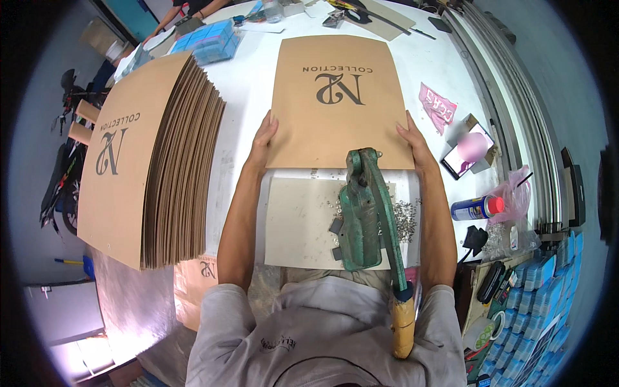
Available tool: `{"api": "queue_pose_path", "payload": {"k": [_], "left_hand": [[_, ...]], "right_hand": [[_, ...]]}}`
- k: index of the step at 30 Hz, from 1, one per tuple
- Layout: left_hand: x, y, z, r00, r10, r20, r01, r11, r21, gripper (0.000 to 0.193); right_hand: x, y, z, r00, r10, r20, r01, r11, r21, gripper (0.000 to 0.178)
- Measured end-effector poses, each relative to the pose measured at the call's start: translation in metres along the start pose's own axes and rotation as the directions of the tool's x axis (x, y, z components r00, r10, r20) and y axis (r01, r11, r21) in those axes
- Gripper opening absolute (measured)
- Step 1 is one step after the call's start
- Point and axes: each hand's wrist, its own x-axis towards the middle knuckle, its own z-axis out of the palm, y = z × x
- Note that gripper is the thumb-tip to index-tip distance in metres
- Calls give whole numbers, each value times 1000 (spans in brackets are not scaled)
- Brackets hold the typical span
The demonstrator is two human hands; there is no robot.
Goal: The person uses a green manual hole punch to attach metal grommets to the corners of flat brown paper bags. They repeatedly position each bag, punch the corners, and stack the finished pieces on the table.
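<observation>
A flat brown cardboard sheet (335,122) with dark print lies in front of me on the white table. My left hand (263,134) grips its left edge near the lower corner, thumb on top. At the opposite edge my right hand (412,137) holds it the same way; the fingers beneath are hidden. Between my forearms stands a green lever press (362,226), its head at the sheet's near edge. The press's long handle with a yellow grip (403,326) points toward me. Small metal rings, apparently eyelets (405,219), are scattered around it on a pale board (296,222).
A tall stack of similar brown sheets (184,168) stands at left. Blue packs (209,42) sit at the far left. On the right are a phone (467,155), a pink plastic wrapper (438,106) and a blue spray can (476,208). Another person's arm (169,18) shows at the far edge.
</observation>
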Motion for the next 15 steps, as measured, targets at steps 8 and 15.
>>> {"api": "queue_pose_path", "payload": {"k": [8,15], "left_hand": [[8,-16,-7,1000,19,-21,-10,924,383,104],[-9,-12,0,991,131,-1,-89,680,727,106]], "right_hand": [[0,15,1,988,-150,-33,130,931,-341,108],[-25,15,15,981,-189,-33,113,711,-694,111]]}}
